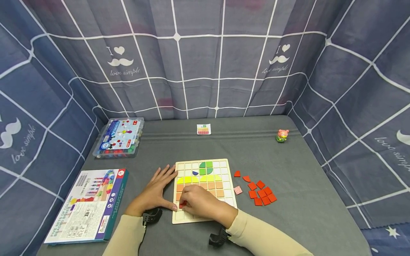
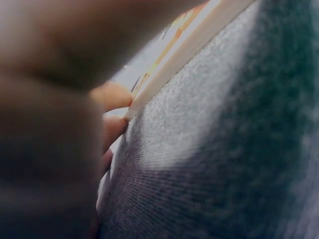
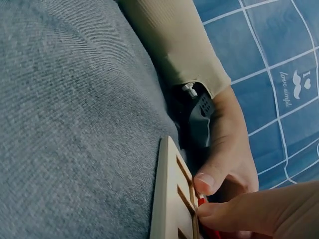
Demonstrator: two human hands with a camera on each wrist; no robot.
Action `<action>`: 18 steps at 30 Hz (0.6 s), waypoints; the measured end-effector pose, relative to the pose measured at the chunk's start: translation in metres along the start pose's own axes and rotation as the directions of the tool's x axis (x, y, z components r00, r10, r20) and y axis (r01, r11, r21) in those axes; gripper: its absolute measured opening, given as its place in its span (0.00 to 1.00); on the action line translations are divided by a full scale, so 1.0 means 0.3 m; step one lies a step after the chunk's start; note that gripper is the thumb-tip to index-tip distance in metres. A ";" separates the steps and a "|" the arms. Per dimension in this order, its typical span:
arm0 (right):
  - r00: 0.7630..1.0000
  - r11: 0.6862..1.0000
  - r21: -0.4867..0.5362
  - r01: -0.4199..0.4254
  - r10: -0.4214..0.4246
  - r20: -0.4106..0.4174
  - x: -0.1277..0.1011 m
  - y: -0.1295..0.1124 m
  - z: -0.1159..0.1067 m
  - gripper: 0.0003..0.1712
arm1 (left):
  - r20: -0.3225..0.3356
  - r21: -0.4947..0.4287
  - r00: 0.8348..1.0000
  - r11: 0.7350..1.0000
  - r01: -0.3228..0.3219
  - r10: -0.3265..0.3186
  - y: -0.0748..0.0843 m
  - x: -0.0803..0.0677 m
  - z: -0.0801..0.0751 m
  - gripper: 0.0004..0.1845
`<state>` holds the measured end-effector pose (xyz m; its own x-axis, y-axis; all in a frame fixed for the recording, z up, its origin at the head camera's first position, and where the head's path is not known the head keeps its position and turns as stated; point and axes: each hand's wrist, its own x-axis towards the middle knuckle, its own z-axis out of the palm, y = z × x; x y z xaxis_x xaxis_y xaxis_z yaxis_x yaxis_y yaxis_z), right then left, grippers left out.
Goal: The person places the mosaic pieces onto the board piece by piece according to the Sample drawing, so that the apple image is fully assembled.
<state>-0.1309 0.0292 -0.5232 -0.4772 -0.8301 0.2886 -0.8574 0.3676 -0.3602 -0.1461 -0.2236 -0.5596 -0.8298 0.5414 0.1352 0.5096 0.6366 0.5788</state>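
A wooden grid board (image 1: 230,199) lies on the table, its cells partly filled with green, blue, yellow and orange pieces. My left hand (image 1: 157,192) is spread along the board's left side, fingertips and thumb touching its edge. Over the lower left cells, my right hand (image 1: 202,203) pinches a red tile (image 1: 182,205), mostly hidden by the fingers. In the right wrist view the same tile shows as a bit of red (image 3: 201,201) by the thumb, close to the left thumb. The left wrist view catches fingers (image 2: 115,95) against the board's side.
Several red tiles (image 1: 262,193) and a pink speckled square (image 1: 238,190) lie right of the board. A small pattern card (image 1: 203,129) is behind it, a pig figurine (image 1: 282,135) at back right. Left stand a clear plastic case (image 1: 120,137) and a flat box (image 1: 86,206).
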 end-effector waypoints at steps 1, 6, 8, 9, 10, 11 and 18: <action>1.000 1.000 0.005 -0.002 0.002 -0.001 0.002 -0.001 0.001 0.05 | 0.007 -0.003 1.000 1.000 0.004 -0.004 0.001 0.001 -0.002 0.73; 1.000 0.999 0.046 0.003 -0.002 -0.023 0.010 -0.005 0.015 0.06 | 0.020 -0.005 1.000 1.000 0.008 -0.008 0.002 0.001 -0.008 0.75; 0.999 0.999 0.053 0.002 0.000 -0.035 0.013 -0.006 0.024 0.06 | 0.023 -0.009 1.000 1.000 0.015 -0.015 0.005 0.001 -0.010 0.76; 0.999 0.999 0.053 0.000 0.002 -0.039 0.015 -0.007 0.027 0.07 | 0.024 -0.011 1.000 1.000 0.017 -0.017 0.006 0.001 -0.010 0.76; 0.999 0.999 0.048 -0.003 0.005 -0.039 0.017 -0.009 0.029 0.07 | 0.025 -0.013 0.999 1.000 0.020 -0.020 0.008 0.001 -0.011 0.76; 0.999 0.999 0.048 -0.008 0.010 -0.036 0.018 -0.011 0.030 0.07 | 0.025 -0.018 0.999 1.000 0.022 -0.022 0.010 0.002 -0.012 0.76; 1.000 0.997 0.070 -0.023 0.022 0.015 0.017 -0.017 0.021 0.08 | 0.021 -0.026 0.999 0.999 0.026 -0.025 0.013 0.001 -0.010 0.77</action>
<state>-0.1278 0.0205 -0.5254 -0.4933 -0.8279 0.2669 -0.8303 0.3566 -0.4283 -0.1449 -0.2225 -0.5549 -0.8374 0.5368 0.1033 0.4820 0.6359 0.6027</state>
